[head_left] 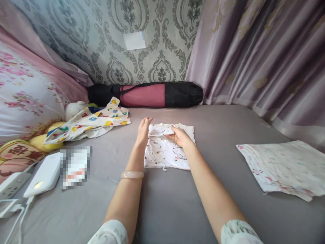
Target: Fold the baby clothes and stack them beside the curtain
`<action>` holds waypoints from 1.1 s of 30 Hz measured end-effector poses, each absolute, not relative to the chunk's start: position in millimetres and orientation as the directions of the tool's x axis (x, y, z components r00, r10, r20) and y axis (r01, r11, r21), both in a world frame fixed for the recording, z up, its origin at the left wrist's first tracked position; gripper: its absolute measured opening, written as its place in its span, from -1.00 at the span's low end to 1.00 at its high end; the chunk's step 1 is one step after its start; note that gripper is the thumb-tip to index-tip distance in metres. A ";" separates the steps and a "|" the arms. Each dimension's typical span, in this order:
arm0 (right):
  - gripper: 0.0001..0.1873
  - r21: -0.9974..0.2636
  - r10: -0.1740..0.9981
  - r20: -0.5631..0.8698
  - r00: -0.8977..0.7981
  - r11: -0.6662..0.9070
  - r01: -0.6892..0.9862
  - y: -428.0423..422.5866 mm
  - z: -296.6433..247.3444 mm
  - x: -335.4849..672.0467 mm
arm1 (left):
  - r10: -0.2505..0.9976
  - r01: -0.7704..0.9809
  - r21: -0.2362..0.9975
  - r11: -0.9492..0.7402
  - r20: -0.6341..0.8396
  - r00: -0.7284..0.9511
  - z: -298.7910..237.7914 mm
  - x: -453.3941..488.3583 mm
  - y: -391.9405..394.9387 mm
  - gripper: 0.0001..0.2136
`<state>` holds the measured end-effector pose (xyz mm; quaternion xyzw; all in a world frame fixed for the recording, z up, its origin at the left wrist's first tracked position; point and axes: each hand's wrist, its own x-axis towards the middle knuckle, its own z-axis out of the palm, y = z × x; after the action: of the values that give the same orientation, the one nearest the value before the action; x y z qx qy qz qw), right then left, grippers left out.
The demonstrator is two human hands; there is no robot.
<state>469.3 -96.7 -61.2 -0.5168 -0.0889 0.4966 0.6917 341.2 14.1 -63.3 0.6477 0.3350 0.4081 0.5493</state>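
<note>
A small white baby garment (162, 152) with tiny dots and a cartoon print lies partly folded on the grey bed sheet (165, 203). My left hand (143, 130) stands on edge with fingers stretched out, pressed against the garment's left side. My right hand (179, 135) rests on the garment's upper part, fingers pinching a folded flap of the cloth. A pale bangle (132, 175) sits on my left wrist.
A white garment with coloured shapes (88, 123) lies at the left. A folded pale printed cloth (284, 169) lies at the right. A black-and-pink rolled bag (147, 95) rests against the wall. Floral pillows (27, 101), a yellow soft toy (44, 142), a white power bank (44, 174) and a power strip (11, 184) sit at the left. Curtains (266, 54) hang at the right.
</note>
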 end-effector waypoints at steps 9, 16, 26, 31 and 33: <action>-0.83 -0.938 0.652 -0.072 0.755 -0.302 0.172 -99.7 -73.6 484.4 | 0.799 0.354 0.850 -0.391 0.123 0.589 -101.2 335.1 26.8 -0.52; -0.66 -0.628 0.577 0.006 0.817 -0.633 0.452 -115.9 -65.2 481.8 | 0.729 0.478 0.677 -0.560 0.128 0.672 -108.6 335.0 21.8 -0.46; -0.59 -0.434 0.643 0.210 0.736 -0.613 0.660 -117.3 -62.6 468.4 | 0.711 0.452 0.636 -0.625 0.223 0.667 -86.8 342.5 9.7 -0.53; -0.48 -0.308 0.855 0.282 0.434 -0.348 0.885 -110.1 -72.3 450.8 | 0.588 0.402 0.494 -0.771 0.309 0.747 -79.4 361.6 -12.5 -0.56; -0.46 -0.304 0.884 0.235 0.403 -0.327 0.895 -108.6 -79.0 446.0 | 0.588 0.457 0.425 -0.781 0.255 0.768 -85.6 363.3 -17.4 -0.55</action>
<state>446.0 -108.6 -79.0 -0.8146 -0.5460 -0.0131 0.1953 363.3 -17.4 -85.6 0.9244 0.2826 0.1904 0.1716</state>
